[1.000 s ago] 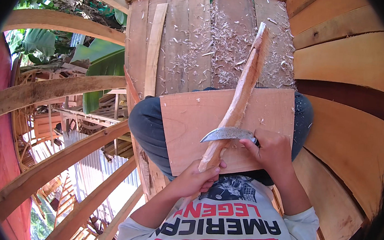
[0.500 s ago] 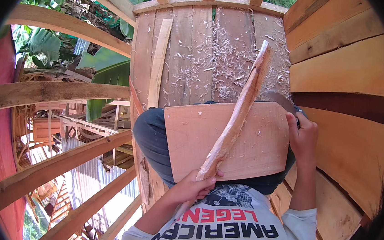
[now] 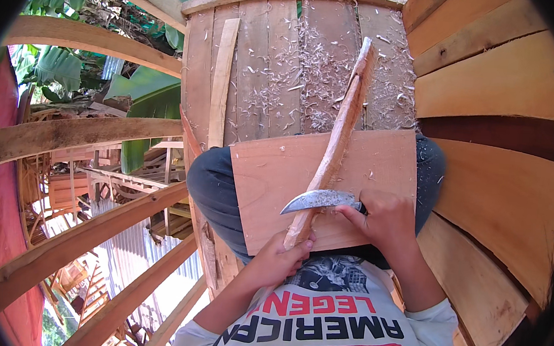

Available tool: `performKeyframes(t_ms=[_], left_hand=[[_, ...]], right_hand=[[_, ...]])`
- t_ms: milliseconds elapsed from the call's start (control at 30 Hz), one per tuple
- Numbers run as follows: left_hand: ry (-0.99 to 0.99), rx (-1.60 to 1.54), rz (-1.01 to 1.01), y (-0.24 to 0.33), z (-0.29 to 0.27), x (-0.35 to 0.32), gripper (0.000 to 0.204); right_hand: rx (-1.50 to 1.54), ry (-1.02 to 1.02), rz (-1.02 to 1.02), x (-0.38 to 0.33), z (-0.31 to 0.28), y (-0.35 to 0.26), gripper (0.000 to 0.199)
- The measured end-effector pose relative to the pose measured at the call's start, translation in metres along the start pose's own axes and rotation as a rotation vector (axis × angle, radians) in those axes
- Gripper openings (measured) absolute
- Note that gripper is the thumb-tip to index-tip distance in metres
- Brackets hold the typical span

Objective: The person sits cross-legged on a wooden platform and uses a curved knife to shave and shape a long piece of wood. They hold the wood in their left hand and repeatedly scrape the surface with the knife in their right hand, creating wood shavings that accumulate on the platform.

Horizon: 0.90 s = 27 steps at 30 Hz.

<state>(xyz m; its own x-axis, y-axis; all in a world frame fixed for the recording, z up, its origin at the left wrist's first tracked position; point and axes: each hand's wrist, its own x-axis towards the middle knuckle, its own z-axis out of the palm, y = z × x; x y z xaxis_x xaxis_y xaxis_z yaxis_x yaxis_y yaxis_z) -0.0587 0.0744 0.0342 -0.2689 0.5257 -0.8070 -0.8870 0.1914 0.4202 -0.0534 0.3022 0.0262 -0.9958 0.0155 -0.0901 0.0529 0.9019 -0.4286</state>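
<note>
My left hand (image 3: 280,260) is closed around the near end of a long, slightly curved wooden stick (image 3: 337,139) with its bark pared off. The stick slants away from me over a flat wooden board (image 3: 263,185) lying across my lap, its far end past the board's far edge. In my right hand (image 3: 388,221) is a knife (image 3: 321,200) with a broad, curved, stained blade. The blade lies across the stick a little beyond my left hand; the fingers hide most of the handle.
Curled wood shavings (image 3: 323,98) litter the plank floor (image 3: 197,67). A loose wooden strip (image 3: 223,76) lies there lengthwise. Open wooden rails (image 3: 89,131) run along my left, with banana leaves (image 3: 143,89) outside. A plank wall (image 3: 499,199) closes the right side.
My right hand has brought the knife from the board's far right corner in toward me and left, onto the stick. The stick's far end has shifted slightly left in view.
</note>
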Motion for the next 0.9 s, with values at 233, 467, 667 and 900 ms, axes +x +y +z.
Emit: performKeyframes(t_ms=[233,467,667,900], left_hand=[[0.025,0.017,0.012,0.005,0.003,0.001,0.018],[-0.012,0.027,0.04,-0.002,-0.001,0.002,0.021],[0.001,0.008,0.018,-0.014,0.0,-0.014,0.023],[-0.02,0.051,0.008,0.004,-0.001,-0.006,0.025]], right_hand=[[-0.107,0.072,-0.01,0.009,-0.001,0.005,0.054],[-0.152,0.127,0.007,0.006,0.005,0.013,0.057],[0.02,0.269,0.487,0.027,-0.073,0.07,0.05],[0.074,-0.041,0.065,-0.006,-0.013,-0.001,0.05]])
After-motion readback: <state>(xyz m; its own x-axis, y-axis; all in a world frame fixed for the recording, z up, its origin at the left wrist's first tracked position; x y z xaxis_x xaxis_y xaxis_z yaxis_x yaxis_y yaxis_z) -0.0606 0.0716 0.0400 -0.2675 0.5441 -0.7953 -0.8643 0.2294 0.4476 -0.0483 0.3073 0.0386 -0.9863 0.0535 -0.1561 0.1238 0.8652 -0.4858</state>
